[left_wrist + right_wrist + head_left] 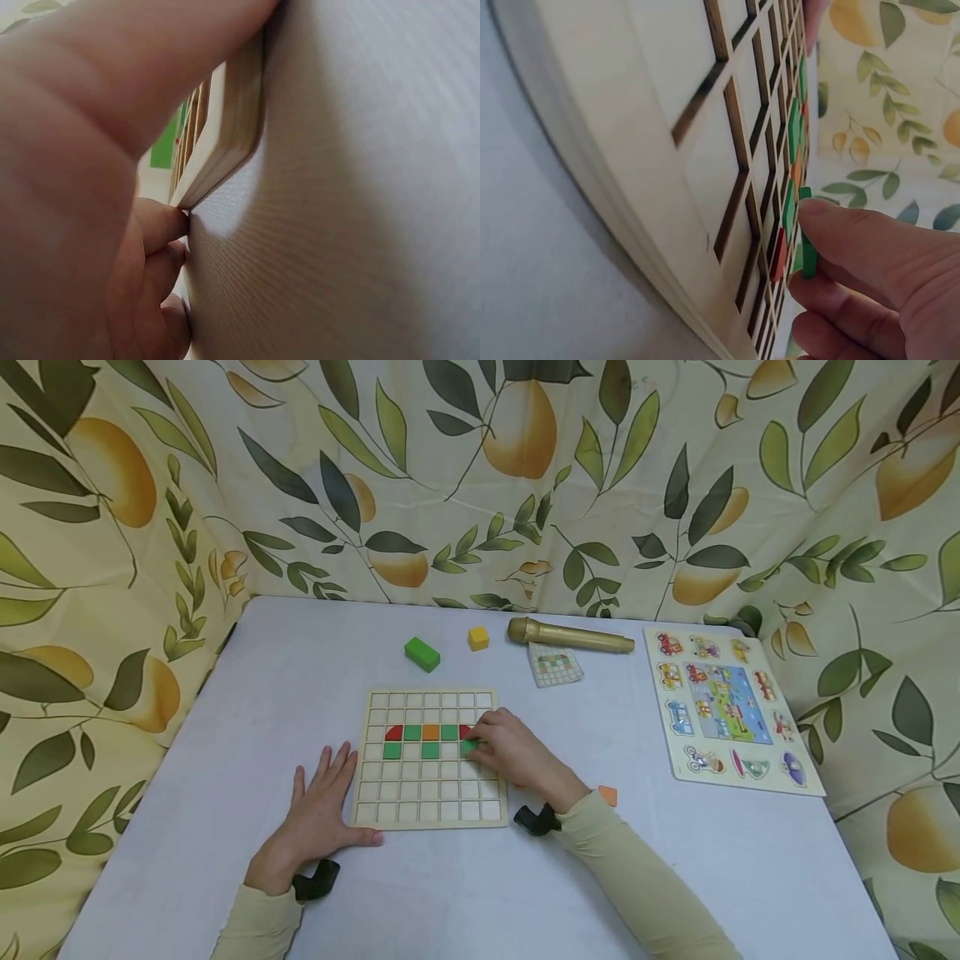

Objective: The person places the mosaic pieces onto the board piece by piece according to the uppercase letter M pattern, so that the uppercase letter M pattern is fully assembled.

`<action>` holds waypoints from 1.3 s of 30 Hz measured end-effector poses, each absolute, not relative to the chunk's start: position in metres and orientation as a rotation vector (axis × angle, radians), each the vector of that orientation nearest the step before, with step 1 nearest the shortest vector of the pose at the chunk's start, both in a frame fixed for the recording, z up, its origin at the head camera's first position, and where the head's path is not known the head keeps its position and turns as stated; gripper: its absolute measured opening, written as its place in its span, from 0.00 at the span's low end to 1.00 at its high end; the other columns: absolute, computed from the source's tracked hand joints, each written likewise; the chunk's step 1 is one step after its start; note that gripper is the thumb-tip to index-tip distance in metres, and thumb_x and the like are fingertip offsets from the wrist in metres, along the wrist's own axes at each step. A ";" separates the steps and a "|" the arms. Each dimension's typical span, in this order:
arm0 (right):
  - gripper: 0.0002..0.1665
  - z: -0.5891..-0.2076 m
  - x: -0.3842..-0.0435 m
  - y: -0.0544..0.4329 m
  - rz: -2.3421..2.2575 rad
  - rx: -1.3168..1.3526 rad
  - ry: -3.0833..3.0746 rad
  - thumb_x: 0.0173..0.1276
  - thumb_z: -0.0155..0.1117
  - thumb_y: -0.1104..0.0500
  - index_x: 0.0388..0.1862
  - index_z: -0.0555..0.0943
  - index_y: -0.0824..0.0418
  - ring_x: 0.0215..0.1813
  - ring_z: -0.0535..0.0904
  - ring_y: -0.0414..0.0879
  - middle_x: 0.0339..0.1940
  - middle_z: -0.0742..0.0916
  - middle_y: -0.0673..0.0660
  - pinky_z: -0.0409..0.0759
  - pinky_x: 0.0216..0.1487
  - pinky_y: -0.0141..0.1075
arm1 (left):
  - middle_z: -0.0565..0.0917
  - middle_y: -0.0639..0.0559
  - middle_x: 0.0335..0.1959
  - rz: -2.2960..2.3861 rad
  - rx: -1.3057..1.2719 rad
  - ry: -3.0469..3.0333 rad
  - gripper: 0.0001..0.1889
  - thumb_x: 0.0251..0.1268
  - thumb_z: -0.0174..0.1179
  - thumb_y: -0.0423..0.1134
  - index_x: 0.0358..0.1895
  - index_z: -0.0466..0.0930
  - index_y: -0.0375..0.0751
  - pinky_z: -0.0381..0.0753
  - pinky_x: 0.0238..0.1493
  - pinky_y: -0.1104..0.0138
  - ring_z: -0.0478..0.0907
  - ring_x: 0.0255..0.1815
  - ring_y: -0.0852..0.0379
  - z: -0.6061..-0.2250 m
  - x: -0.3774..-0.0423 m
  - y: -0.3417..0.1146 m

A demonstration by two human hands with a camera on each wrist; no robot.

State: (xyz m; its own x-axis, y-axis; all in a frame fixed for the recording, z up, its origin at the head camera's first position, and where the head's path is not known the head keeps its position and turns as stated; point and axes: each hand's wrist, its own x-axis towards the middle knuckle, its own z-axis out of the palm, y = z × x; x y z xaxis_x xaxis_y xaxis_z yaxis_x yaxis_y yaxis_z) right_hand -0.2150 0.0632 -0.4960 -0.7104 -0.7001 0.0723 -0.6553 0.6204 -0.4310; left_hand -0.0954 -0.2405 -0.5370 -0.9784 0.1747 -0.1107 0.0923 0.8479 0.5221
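Observation:
A wooden grid board (420,814) lies on the white table. Its upper rows hold red tiles (393,733), an orange tile (431,732) and several green tiles (412,732). My right hand (521,753), over the board's right side, pinches a small green tile (808,236) between thumb and fingertips. In the right wrist view that tile stands on edge close to the grid, near a red tile (779,255). My left hand (318,814) rests at the board's lower left corner, fingers spread along the left side and thumb at the front edge.
Behind the board are a green block (422,655), a yellow block (477,639), a small pattern card (556,667) and a gold microphone-shaped object (573,635). To the right lies a picture puzzle board (667,747). An orange tile (608,795) sits beside the right wrist.

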 end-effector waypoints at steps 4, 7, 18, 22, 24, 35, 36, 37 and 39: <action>0.12 -0.499 -0.215 0.060 -0.642 -1.135 2.745 0.63 0.72 0.59 0.44 0.87 0.63 0.43 0.73 0.46 0.39 0.83 0.53 0.73 0.45 0.37 | 0.46 0.37 0.78 0.792 0.207 2.870 0.72 0.30 0.76 0.69 0.76 0.48 0.31 0.23 0.66 0.36 0.31 0.77 0.37 -0.538 -0.095 -0.241; 0.12 -0.501 -0.215 0.058 -0.617 -1.127 2.753 0.62 0.73 0.59 0.44 0.87 0.63 0.43 0.73 0.46 0.39 0.83 0.53 0.74 0.45 0.37 | 0.46 0.37 0.78 0.790 0.208 2.869 0.72 0.30 0.75 0.70 0.76 0.48 0.31 0.23 0.66 0.36 0.31 0.77 0.37 -0.538 -0.096 -0.241; 0.14 -0.504 -0.216 0.057 -0.602 -1.115 2.752 0.61 0.74 0.58 0.44 0.87 0.63 0.44 0.73 0.46 0.40 0.83 0.53 0.73 0.46 0.37 | 0.46 0.37 0.78 0.793 0.209 2.871 0.71 0.30 0.76 0.68 0.76 0.48 0.31 0.24 0.66 0.36 0.31 0.77 0.37 -0.537 -0.095 -0.241; 0.14 -0.501 -0.215 0.063 -0.628 -1.116 2.768 0.61 0.73 0.58 0.44 0.87 0.63 0.44 0.74 0.47 0.40 0.84 0.53 0.74 0.47 0.38 | 0.46 0.37 0.78 0.791 0.208 2.867 0.71 0.31 0.76 0.69 0.76 0.48 0.31 0.23 0.66 0.36 0.31 0.77 0.37 -0.537 -0.095 -0.241; 0.14 -0.499 -0.215 0.069 -0.645 -1.108 2.781 0.61 0.73 0.58 0.44 0.86 0.63 0.44 0.74 0.48 0.41 0.85 0.54 0.74 0.46 0.39 | 0.46 0.37 0.78 0.793 0.207 2.865 0.71 0.31 0.76 0.68 0.76 0.48 0.31 0.23 0.66 0.37 0.31 0.77 0.37 -0.537 -0.096 -0.241; 0.15 -0.494 -0.206 0.109 -0.606 -0.977 2.840 0.62 0.73 0.58 0.45 0.86 0.64 0.44 0.75 0.48 0.42 0.85 0.54 0.74 0.46 0.38 | 0.45 0.36 0.78 0.792 0.212 2.866 0.71 0.31 0.76 0.68 0.76 0.48 0.30 0.23 0.66 0.36 0.31 0.77 0.36 -0.536 -0.096 -0.240; 0.15 -0.494 -0.205 0.112 -0.599 -0.959 2.841 0.62 0.72 0.57 0.45 0.86 0.64 0.44 0.75 0.48 0.42 0.85 0.54 0.74 0.46 0.38 | 0.45 0.36 0.78 0.791 0.212 2.865 0.71 0.31 0.76 0.68 0.76 0.48 0.30 0.23 0.66 0.36 0.31 0.77 0.36 -0.536 -0.096 -0.240; 0.15 -0.495 -0.203 0.115 -0.595 -0.946 2.841 0.62 0.72 0.57 0.45 0.86 0.64 0.44 0.75 0.48 0.42 0.85 0.54 0.74 0.46 0.38 | 0.45 0.36 0.78 0.791 0.211 2.865 0.71 0.31 0.76 0.68 0.76 0.48 0.30 0.23 0.66 0.36 0.31 0.77 0.36 -0.536 -0.096 -0.240; 0.15 -0.496 -0.200 0.119 -0.599 -0.928 2.840 0.62 0.72 0.57 0.45 0.86 0.64 0.45 0.75 0.49 0.42 0.85 0.54 0.74 0.47 0.39 | 0.45 0.36 0.78 0.791 0.207 2.862 0.71 0.31 0.76 0.69 0.76 0.48 0.30 0.23 0.66 0.36 0.31 0.77 0.37 -0.536 -0.096 -0.240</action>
